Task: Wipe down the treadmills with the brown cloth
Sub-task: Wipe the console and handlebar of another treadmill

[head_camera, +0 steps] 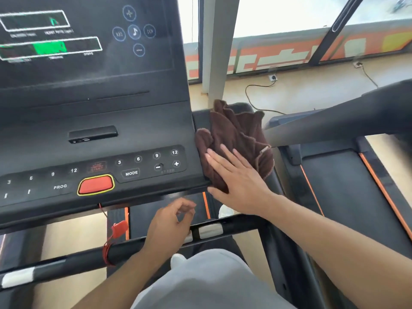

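Observation:
The brown cloth (236,134) lies bunched on the right side ledge of the black treadmill console (133,130). My right hand (236,175) presses flat on the cloth's lower part, fingers straight and pointing up-left. My left hand (171,221) hovers below the console's front edge, above the black handlebar (240,221), with fingers loosely curled and nothing in it. The console shows a lit screen, numbered keys, a MODE key and a red stop button (95,185).
A second treadmill (347,188) stands to the right, its grey handrail (334,121) reaching toward the cloth. A red safety clip and cord (113,237) hangs on the handlebar. Windows, a white pillar (218,47) and floor cables lie behind.

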A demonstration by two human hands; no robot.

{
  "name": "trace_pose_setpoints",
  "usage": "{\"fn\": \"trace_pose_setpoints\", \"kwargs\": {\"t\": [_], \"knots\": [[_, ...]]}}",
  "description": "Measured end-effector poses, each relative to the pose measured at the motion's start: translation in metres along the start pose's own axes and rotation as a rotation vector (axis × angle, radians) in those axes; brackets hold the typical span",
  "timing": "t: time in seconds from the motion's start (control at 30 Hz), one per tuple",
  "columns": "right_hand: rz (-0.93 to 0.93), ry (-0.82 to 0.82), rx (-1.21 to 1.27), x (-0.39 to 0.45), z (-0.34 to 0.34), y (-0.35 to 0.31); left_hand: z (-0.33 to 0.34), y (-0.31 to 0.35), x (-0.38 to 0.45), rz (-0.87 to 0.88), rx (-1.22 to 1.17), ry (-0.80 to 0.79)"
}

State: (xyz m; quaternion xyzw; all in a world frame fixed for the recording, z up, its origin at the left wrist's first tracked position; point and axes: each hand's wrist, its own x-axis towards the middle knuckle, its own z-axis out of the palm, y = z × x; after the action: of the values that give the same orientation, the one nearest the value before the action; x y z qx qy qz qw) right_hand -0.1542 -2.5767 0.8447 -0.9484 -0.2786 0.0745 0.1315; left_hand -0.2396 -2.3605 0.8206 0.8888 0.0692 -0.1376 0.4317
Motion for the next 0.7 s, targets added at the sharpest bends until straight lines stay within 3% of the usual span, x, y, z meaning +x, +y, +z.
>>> {"fn": "trace_pose_setpoints", "kwargs": {"t": [0.13, 0.23, 0.33, 0.47, 0.57, 0.7], "knots": [[-0.110, -0.166, -0.224, -0.022, -0.013, 0.028, -0.005, -0.006, -0.003, -0.002, 0.018, -0.013], [0.062, -0.055, -0.360, -0.013, -0.013, 0.035, -0.011, -0.012, -0.009, 0.021, 0.060, -0.025], [0.232, -0.048, -0.393, 0.005, 0.001, 0.017, -0.015, -0.021, -0.017, 0.014, 0.075, -0.001], [0.153, 0.038, -0.399, 0.012, 0.020, -0.014, -0.017, -0.025, -0.024, -0.018, 0.048, 0.036], [0.191, 0.089, -0.337, 0.015, 0.033, -0.030, -0.016, -0.025, -0.020, -0.050, -0.005, 0.064], [0.104, 0.071, -0.393, 0.001, 0.011, 0.003, -0.011, -0.025, -0.014, -0.078, 0.016, 0.040]]}}
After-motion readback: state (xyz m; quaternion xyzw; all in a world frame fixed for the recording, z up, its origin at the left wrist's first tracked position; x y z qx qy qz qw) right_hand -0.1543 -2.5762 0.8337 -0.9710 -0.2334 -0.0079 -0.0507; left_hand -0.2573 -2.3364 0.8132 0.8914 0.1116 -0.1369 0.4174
